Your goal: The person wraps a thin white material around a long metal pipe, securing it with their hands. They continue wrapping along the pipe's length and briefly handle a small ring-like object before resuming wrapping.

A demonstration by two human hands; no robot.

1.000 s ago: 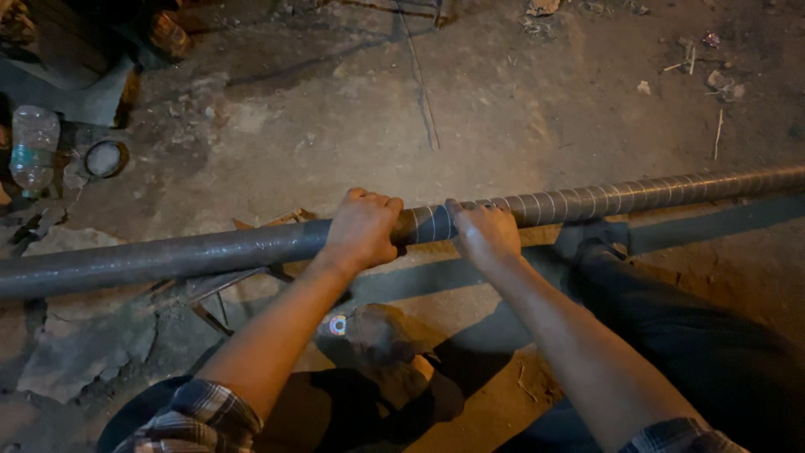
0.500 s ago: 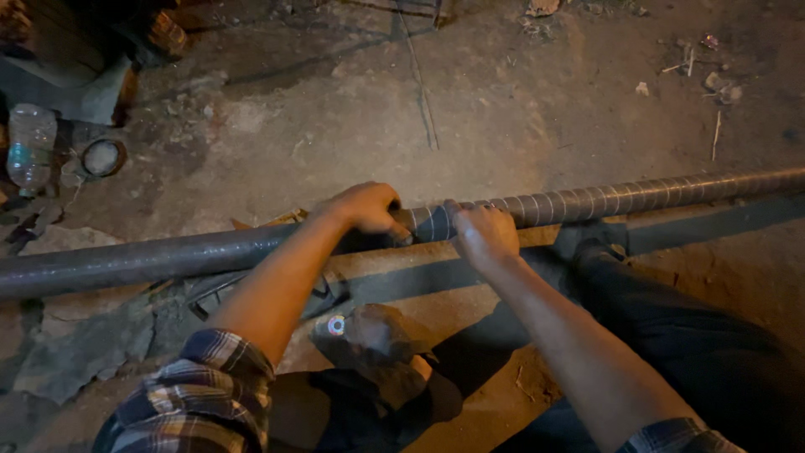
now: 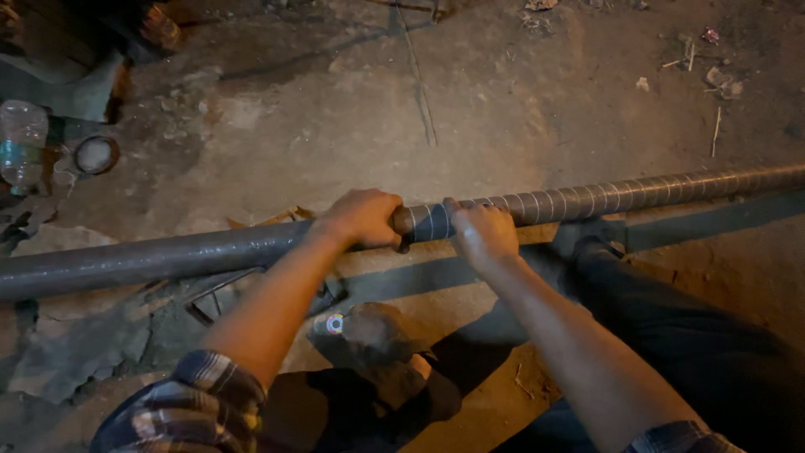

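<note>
Long pipe (image 3: 210, 252) runs 9 to 3 o'clock across dirt floor (image 3: 503, 109). Left hand (image 3: 362, 218) wrapped tight round pipe at centre. Right hand (image 3: 482, 235) just beside, toward 3, clasping same pipe where pale spiral wrap begins. Bottle (image 3: 21, 138) at 10 o'clock, well apart.

A long dark pipe (image 3: 168, 256) is gripped from above by the left hand (image 3: 360, 216) and the right hand (image 3: 482, 235), set close together. To the right, the pipe is wound with a pale spiral band (image 3: 620, 195). A clear plastic bottle (image 3: 21, 138) is seen on the dirt floor (image 3: 335, 109).
</note>
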